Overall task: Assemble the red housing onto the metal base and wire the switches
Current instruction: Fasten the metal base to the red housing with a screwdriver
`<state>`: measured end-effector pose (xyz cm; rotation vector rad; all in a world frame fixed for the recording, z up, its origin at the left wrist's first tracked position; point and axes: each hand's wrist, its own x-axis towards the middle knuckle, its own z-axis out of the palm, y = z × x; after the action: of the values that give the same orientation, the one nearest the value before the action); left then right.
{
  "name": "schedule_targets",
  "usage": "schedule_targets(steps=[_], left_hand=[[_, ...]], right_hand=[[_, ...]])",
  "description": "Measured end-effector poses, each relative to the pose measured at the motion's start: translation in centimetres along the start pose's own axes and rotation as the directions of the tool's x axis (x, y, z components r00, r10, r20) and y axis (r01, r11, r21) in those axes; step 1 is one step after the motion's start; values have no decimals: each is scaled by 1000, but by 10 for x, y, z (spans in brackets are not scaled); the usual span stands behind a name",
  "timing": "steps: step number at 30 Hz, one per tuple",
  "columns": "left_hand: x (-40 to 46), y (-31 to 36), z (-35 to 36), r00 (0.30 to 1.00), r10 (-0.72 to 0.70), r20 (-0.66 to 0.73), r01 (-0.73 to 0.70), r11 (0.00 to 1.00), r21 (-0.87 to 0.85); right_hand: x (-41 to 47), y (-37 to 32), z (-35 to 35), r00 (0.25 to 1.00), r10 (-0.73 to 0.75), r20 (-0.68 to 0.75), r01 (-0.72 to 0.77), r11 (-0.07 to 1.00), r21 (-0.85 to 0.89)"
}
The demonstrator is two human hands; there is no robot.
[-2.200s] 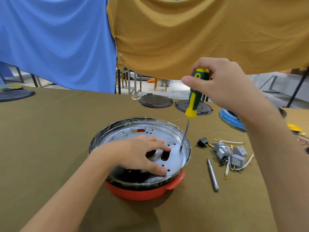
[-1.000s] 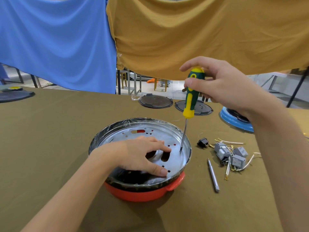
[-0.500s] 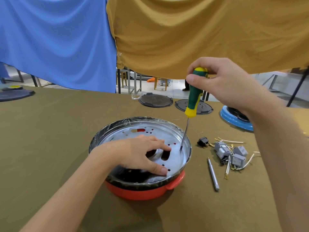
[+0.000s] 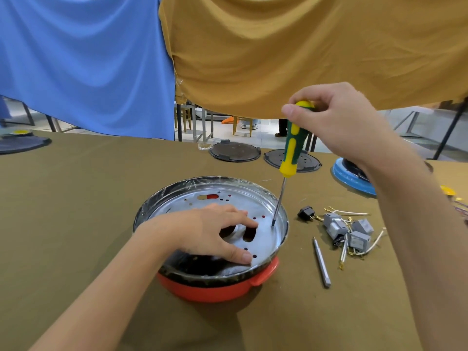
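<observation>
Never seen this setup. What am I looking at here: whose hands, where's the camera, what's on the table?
No robot: a person works bare-handed, filmed by one wide-angle camera worn on the head, looking down. The left hand presses on the metal base, which sits in the red housing. The right hand has its grip on a screwdriver, tip down on the base near its right edge. On the table to the right lie grey switches with wires, a black plug and a loose bit.

Base plate point(image 4: 268, 219) is shiny bare metal under crinkly clear film, housing point(image 4: 215, 290) glossy red plastic, screwdriver point(image 4: 291, 148) smooth plastic grip with steel shaft, table point(image 4: 76, 198) matt olive cloth.
</observation>
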<state>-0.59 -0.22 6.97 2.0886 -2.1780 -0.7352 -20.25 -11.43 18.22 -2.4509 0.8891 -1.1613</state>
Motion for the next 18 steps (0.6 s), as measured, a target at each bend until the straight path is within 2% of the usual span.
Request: schedule_targets(steps=[2,3,5,8,10,12,16,18], left_hand=[[0,0,0,1000,1,-1,-1,1000,7],[0,1,0,1000,-1,-1,1,1000,10],[0,2,-1,1000,-7,-1,7,1000,12],[-1,2,-1,1000,1,-7,-1,1000,6],[-2,2,-1,1000,1,-8,-1,1000,-1],[-1,2,-1,1000,-3,-4,3,1000,-2],[-2,4,-1,1000,-18,3,18,1000,-2],[-2,5,-1,1000,-11,-2,12,1000,4]], right_hand=[[0,-4,8,994,6,-107,-14,997,-77],[-1,-5,11,994,7,-112,-16,997,-80],[0,-5,12,1000,7,-14,-8,999,-44],[-1,-1,1,977,28,210,-56,990,128],[-2,2,-7,964,29,264,-84,977,198],[-2,4,-7,977,17,210,-50,987,150],[-2,-4,7,999,37,-28,-39,996,-79],[-3,-6,12,999,18,-30,-21,997,-75]])
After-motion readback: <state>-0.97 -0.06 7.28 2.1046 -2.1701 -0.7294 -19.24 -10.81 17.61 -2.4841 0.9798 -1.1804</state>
